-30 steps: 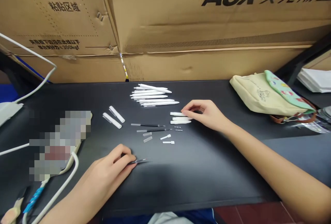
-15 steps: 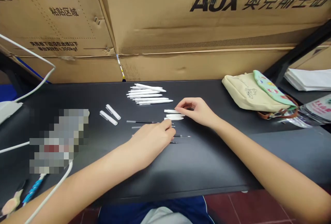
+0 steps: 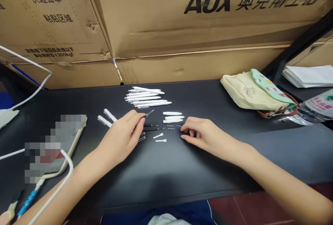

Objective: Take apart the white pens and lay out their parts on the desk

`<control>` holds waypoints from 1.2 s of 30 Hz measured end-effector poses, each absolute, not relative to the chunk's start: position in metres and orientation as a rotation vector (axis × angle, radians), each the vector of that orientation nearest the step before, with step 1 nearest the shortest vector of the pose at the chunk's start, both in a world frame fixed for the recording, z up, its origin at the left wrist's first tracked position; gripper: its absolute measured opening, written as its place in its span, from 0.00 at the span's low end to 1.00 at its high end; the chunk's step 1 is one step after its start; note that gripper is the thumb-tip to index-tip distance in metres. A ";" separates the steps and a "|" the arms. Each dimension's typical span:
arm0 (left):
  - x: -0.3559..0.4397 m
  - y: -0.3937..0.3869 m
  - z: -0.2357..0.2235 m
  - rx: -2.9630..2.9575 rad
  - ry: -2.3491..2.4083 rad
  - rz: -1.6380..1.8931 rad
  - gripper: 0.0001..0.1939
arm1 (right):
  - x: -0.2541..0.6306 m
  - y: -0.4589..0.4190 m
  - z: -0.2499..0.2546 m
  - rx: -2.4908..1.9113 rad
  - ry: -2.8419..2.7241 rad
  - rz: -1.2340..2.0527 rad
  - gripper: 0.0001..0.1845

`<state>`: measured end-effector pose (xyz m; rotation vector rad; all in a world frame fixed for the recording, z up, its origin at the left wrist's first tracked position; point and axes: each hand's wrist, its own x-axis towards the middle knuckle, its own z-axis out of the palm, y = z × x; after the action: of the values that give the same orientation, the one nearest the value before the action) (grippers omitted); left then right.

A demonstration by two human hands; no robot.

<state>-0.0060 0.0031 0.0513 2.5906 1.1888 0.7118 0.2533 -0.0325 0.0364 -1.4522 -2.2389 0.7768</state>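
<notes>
My left hand point(image 3: 123, 133) pinches a pen refill point(image 3: 149, 113), its tip pointing up and to the right. Under and beside that hand lie other dark refills point(image 3: 154, 129), partly covered. My right hand point(image 3: 199, 131) rests over the table, thumb and index finger apart, the index fingertip beside a small spring point(image 3: 179, 126). More springs point(image 3: 170, 127) lie just left of it. White tapered pen barrels point(image 3: 173, 117) lie above the springs. Two small white push-button pieces point(image 3: 160, 140) sit nearer me. Left of my left hand are two white clip barrels point(image 3: 104, 121), partly hidden.
Several white pens point(image 3: 147, 96) lie in a pile at the back of the black table point(image 3: 182, 176). A cream pouch point(image 3: 249, 93) and a plastic bottle point(image 3: 317, 109) are on the right. A phone point(image 3: 70, 141) with a white cable point(image 3: 52, 197) lies left. Cardboard boxes point(image 3: 182, 55) stand behind.
My left hand has moved left and lifted a refill from the row. My right hand has come down from the tapered barrels to the springs. The push-button pieces are now uncovered.
</notes>
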 end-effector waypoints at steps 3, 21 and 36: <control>-0.006 0.003 0.044 2.624 1.129 0.806 0.12 | 0.254 -0.028 0.029 -1.514 -2.156 0.762 0.05; -0.016 -0.004 0.034 2.651 1.113 1.010 0.11 | 0.249 -0.013 0.032 -1.360 -2.373 0.680 0.10; -0.017 -0.004 0.032 2.653 1.138 0.986 0.12 | 0.231 -0.003 0.043 -1.158 -2.647 0.712 0.10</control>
<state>-0.0174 -0.0044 0.0317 2.6526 1.1378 0.9858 0.2309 -0.0027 0.0434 -1.1584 -2.6471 0.7119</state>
